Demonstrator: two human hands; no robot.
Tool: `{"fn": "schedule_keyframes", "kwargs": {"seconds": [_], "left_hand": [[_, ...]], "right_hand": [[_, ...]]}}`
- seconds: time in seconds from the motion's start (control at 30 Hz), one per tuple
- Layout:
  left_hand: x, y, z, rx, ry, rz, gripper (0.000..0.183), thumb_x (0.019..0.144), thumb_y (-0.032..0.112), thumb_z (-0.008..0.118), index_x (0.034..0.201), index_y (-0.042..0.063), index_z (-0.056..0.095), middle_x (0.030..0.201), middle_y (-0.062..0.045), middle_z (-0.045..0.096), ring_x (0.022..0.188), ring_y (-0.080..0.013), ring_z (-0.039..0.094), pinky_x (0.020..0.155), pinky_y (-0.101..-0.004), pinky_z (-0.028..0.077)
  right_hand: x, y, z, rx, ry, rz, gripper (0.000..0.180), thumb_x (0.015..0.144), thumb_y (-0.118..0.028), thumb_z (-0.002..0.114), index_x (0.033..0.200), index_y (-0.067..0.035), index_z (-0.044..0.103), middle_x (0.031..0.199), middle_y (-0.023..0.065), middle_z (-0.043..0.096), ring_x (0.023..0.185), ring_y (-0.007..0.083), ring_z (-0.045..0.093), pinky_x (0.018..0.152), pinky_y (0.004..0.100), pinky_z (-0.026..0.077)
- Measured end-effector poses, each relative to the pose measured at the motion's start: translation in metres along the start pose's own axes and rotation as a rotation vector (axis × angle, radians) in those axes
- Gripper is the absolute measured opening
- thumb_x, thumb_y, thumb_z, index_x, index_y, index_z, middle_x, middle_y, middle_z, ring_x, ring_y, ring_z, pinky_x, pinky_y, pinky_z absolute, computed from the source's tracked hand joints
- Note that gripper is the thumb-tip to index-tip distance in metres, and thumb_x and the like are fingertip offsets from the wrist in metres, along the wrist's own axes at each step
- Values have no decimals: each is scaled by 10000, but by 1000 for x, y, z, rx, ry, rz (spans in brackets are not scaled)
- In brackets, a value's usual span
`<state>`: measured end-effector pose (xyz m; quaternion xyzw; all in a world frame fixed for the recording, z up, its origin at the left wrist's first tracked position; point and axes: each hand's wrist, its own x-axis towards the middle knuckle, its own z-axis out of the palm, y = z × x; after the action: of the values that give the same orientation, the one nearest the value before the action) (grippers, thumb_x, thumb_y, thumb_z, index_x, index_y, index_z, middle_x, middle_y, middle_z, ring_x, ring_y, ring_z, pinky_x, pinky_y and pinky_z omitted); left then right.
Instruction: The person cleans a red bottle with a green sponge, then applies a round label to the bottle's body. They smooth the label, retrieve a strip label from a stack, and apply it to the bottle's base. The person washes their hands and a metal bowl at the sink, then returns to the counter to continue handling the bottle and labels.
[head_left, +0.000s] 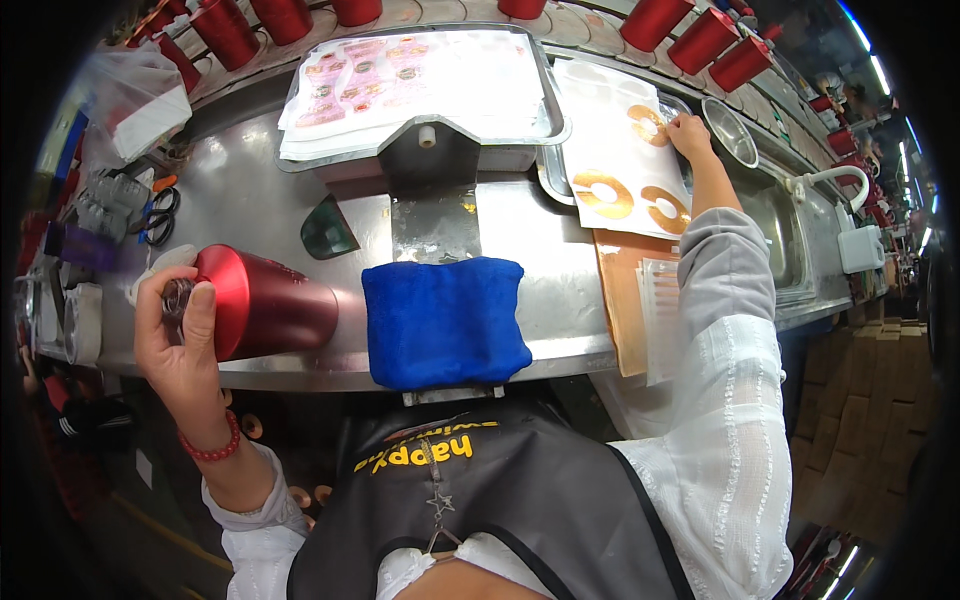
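Observation:
My left hand grips a red metallic bottle by its narrow neck. The bottle lies tilted over the steel bench, its broad base towards the right. At the upper right, the fingertips of my right hand are bent against the edge of a white decal sheet, beside a gold C-shaped decal. Whether they pinch it is hidden. Two more gold decals show lower on the sheet, which rests over a metal tray. Before me, a blue cloth covers a support at the bench edge.
A dark green scraper blade lies beyond the bottle. Printed sheets fill a raised tray at the back. Scissors lie left. On the right are a metal bowl, a sink and a brown board. Red bottles line a conveyor behind.

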<state>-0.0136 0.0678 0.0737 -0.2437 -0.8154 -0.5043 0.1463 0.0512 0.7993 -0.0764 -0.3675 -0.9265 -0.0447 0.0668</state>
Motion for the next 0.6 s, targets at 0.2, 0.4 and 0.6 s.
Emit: {"fn": "schedule_keyframes", "kwargs": {"seconds": [0.2,0.4,0.6], "left_hand": [[-5,-5,-4,-18,-30,31,231,992,224,637,1099,20,612,1056,-15,566,926,-89,493,859,-219,387],[0,-21,-5,-194,-155,84,351,1026,269,551,1229,-16,582,1352,-155,567,1243,-214,510,1102,-346,330],[-2,-35,-4,-223,-137,55,304,1031,234,544,1209,-9,584,1284,-110,584,1183,-181,517,1069,-318,346]], "right_hand": [[-22,-47,-63,1768,-13,397,365,966,24,436,1327,72,422,1244,353,554,1117,446,630,908,505,590],[-60,-71,-156,2612,-254,-197,391,951,39,428,1319,171,436,1428,378,400,1295,484,481,1012,496,542],[-87,-108,-216,3096,-284,-262,301,909,53,449,1187,162,484,1179,283,570,1113,407,582,987,484,557]]}}
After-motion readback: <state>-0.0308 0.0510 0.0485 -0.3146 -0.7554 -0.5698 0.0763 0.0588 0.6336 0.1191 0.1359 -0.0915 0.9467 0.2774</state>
